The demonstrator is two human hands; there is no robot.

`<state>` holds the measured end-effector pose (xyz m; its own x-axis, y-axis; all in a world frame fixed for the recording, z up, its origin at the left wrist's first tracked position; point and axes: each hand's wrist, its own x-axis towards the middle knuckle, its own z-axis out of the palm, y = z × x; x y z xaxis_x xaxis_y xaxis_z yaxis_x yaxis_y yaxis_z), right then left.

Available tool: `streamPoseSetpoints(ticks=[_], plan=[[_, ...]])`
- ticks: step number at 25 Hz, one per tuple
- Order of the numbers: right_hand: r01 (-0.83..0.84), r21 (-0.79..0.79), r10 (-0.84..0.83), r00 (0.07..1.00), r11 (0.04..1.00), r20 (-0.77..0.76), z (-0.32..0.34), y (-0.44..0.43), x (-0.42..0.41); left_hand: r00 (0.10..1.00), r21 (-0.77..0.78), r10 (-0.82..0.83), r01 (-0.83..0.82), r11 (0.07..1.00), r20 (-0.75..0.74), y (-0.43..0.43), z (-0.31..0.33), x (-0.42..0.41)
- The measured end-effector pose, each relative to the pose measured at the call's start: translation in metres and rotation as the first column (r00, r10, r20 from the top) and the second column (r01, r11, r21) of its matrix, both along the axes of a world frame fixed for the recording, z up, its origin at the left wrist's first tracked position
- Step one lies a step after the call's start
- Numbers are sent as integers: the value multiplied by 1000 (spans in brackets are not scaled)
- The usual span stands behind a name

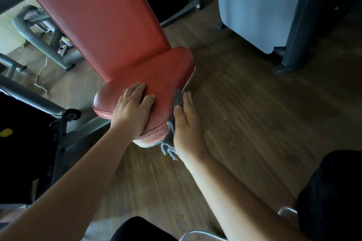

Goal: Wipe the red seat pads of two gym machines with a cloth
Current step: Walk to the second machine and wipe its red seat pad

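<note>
ok, step in hand looks like the side edge of the first pad: the worn red vinyl seat pad sits mid-frame at the foot of the long red vinyl backrest, front nose pointing toward the camera. left hand lies flat on the pad's top face, fingers straight and close together, holding nothing, bracing by the look of it. right hand is flat too, fingers straight and together, palm turned in and pressing the small grey cloth against the pad's right side wall; one tail of the cloth hangs loose below the pad, another bit pokes up past the fingertips. so the cloth is between palm and pad, not on the top face. can't tell whether the top is already wiped. next move, my guess: run the cloth along the seam round the nose to the left side, which needs the left hand lifted or shifted out of the path, then go over the top if it isn't done. edges: a bright metal rim shows just under the pad's right side, watch that the cloth doesn't snag there. room: open wood-plank floor to the right gives plenty of arm swing; left is tighter, with a dark grey steel frame and a black bar close by. second machine's pad not identifiable from here.
</note>
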<state>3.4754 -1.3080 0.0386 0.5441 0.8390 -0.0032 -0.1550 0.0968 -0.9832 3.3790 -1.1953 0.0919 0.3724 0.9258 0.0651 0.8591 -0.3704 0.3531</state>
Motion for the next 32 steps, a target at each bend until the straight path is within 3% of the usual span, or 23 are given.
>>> streamPoseSetpoints(ticks=[4, 7, 12, 15, 18, 22, 30, 32], plan=[[23, -62, -21, 999, 998, 27, 6, 63, 46, 1000, -1, 15, -15, 1000, 28, -1, 1, 0], [154, -118, -154, 988, 981, 6, 6, 106, 77, 999, -1, 13, -13, 1000, 49, -1, 0, 1], [-12, -24, 13, 999, 1000, 50, -5, 48, 34, 999, 0, 15, -15, 1000, 39, -1, 1, 0], [38, -92, -30, 996, 995, 88, -4, 77, 60, 999, 0, 13, -13, 1000, 41, -2, 1, 1], [89, -154, -88, 996, 984, 15, 10, 79, 56, 999, -1, 21, -21, 1000, 38, -2, 2, 1], [40, -48, -40, 999, 998, 10, 7, 6, 1, 999, -1, 29, -29, 1000, 38, 2, -1, 1], [51, -84, -43, 995, 995, 88, 4, -2, -7, 1000, -6, 17, -16, 1000, 20, 0, 2, 2], [60, -107, -55, 997, 992, 47, 2, 18, 12, 1000, -1, 28, -28, 1000, 13, -1, 2, 2]])
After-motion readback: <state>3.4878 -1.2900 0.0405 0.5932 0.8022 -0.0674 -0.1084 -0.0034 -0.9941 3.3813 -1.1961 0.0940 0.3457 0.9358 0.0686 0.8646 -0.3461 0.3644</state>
